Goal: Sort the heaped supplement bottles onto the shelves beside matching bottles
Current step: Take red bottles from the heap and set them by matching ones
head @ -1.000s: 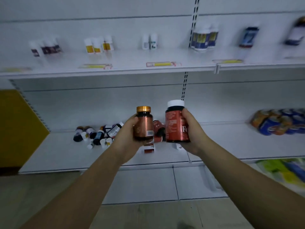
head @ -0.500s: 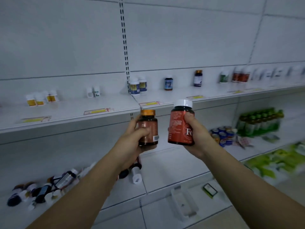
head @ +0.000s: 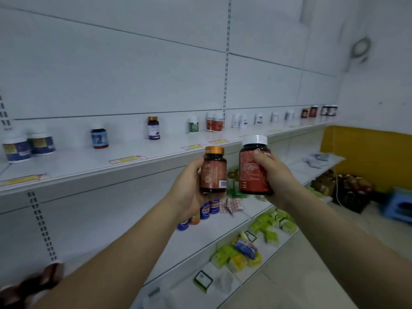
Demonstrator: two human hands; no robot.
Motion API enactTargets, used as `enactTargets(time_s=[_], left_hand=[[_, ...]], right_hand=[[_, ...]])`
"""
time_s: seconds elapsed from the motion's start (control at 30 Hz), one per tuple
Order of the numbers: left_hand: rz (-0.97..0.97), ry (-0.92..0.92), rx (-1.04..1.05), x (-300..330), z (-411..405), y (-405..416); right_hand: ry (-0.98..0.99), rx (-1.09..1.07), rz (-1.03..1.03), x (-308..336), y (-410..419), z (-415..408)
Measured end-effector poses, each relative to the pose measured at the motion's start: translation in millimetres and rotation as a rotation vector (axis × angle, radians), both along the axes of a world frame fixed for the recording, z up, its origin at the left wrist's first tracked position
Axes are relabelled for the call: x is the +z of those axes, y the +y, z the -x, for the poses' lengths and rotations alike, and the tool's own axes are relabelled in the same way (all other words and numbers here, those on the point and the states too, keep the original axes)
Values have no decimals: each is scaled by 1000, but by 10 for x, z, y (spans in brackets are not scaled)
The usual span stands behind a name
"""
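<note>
Left hand gripping small brown bottle with gold cap, fingers wrapped behind it, thumb side toward camera. Right hand gripping larger red bottle with white cap, thumb pressed across the label. Both bottles upright, side by side, close but apart, raised in front of upper shelf. On that shelf: two blue tubs far left, dark bottle, purple-label bottle, green-label bottle, pair of red-label bottles, white bottles further right. Lower shelves: blue cans, green packets. Blue stool on floor at right.
</note>
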State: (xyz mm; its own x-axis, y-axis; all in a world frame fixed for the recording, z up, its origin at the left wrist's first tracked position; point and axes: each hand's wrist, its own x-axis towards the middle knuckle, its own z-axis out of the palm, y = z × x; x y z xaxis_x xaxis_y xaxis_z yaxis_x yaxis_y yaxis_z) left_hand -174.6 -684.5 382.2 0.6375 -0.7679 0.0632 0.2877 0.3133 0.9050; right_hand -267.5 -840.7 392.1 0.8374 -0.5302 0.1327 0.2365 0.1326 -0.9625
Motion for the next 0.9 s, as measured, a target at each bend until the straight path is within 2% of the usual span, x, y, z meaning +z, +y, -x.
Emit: enactTargets(time_s=[0.17, 0.4, 0.63, 0.9], left_hand=[[15, -67, -18, -7, -134, -761], [-39, -254, -5, -27, -779, -1850], [-34, -300, -58, 100, -1227, -3207], [-69, -310, -228, 38, -1061, -5097]], right_hand=[[-46, -87, -5, -13, -758, -95], [-46, -183, 15, -42, -1791, -608], [-31, -310, 80, 134, -2953, -852], [7, -503, 145, 113, -4693, -591]])
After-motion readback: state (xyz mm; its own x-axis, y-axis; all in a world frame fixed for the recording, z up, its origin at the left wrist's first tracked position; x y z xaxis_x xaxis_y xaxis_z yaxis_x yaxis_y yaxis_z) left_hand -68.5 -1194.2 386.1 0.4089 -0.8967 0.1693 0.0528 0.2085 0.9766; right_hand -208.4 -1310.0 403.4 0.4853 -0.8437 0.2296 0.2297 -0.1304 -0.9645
